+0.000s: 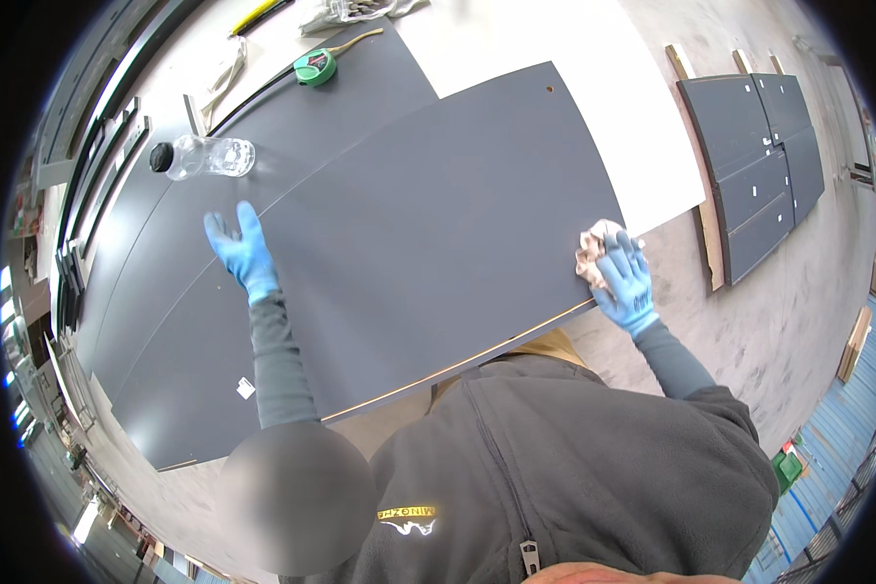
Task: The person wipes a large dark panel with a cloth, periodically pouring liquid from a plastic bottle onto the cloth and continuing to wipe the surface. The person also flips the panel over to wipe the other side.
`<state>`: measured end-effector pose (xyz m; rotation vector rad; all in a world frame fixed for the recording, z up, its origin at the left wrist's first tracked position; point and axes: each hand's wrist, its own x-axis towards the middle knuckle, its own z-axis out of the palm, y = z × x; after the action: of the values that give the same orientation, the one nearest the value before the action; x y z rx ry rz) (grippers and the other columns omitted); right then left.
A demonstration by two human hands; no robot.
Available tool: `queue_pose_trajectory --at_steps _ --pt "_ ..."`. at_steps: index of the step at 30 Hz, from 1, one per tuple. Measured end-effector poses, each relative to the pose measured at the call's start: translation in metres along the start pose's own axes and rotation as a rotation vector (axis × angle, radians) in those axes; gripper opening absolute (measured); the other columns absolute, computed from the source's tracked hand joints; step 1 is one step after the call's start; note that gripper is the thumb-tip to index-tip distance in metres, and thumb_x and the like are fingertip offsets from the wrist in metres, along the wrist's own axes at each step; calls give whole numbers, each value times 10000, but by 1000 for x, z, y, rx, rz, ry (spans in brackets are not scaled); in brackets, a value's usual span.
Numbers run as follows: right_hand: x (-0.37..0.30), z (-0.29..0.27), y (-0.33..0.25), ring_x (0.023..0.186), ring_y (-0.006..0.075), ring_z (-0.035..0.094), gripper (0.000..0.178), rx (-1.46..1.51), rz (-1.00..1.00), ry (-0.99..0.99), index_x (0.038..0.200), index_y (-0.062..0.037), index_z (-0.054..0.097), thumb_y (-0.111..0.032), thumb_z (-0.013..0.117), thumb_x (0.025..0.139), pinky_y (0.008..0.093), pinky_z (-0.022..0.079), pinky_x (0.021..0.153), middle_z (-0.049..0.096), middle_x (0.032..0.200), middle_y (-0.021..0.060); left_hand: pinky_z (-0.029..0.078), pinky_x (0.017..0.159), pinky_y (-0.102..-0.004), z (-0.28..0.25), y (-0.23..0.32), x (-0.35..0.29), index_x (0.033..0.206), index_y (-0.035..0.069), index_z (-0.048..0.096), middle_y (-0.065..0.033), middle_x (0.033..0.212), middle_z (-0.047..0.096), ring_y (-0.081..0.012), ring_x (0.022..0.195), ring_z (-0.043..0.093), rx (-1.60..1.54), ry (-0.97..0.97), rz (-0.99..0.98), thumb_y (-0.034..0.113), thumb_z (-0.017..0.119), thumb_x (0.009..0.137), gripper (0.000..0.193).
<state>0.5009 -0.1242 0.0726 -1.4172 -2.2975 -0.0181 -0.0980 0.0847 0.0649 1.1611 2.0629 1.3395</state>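
Observation:
A large dark grey panel (419, 224) lies flat on a white worktable (565, 68), with its pale edge toward me. My left hand (241, 248), in a blue glove, rests flat on the panel's left part with fingers spread. At the panel's right corner, my right hand (625, 280), also in a blue glove, holds a crumpled pinkish cloth (592, 249) against the edge.
A clear plastic bottle (204, 156) with a black cap lies on a second dark panel (360, 83) behind. A green tape measure (314, 66) sits farther back. More dark panels (754, 165) lie on the concrete floor at the right.

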Motion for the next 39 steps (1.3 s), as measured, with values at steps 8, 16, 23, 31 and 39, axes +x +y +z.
queue_pose_trajectory --at_steps 8,16,23,31,39 --pt "149 74 66 1416 430 564 532 -10 43 53 1442 -106 651 -284 726 946 569 420 1205 607 1539 195 277 1329 -495 -126 -51 -163 1673 -54 318 -270 1739 319 -393 1632 293 720 45 -198 478 772 996 974" --pt "245 129 76 1447 417 557 453 -84 32 166 1350 -106 658 -315 748 959 517 466 1179 584 1581 144 435 1209 -504 -227 -114 -312 1547 -42 496 -260 1613 500 -377 1428 535 570 383 -880 733 674 983 975" --pt "116 49 68 1418 440 571 567 -93 30 2 1383 -85 667 -478 710 978 531 500 1146 621 1488 178 430 1220 -481 -212 -148 -313 1546 -32 520 -184 1633 516 -309 1422 554 -193 527 -1115 747 650 996 962" --pt "95 138 -308 1158 326 659 430 278 -346 -184 1235 -26 685 -370 706 978 476 544 978 660 1239 147 307 1326 -458 -243 -143 -325 1657 71 444 -118 1695 450 -269 1554 431 -578 180 -1052 773 586 1019 959" --pt "74 177 -423 1221 254 655 340 375 -268 -305 1226 -133 695 -181 743 893 494 539 1032 670 1315 69 359 1276 -540 -358 -212 -322 1600 54 386 -163 1579 485 -394 1484 478 -697 -51 -1134 803 557 1017 964"
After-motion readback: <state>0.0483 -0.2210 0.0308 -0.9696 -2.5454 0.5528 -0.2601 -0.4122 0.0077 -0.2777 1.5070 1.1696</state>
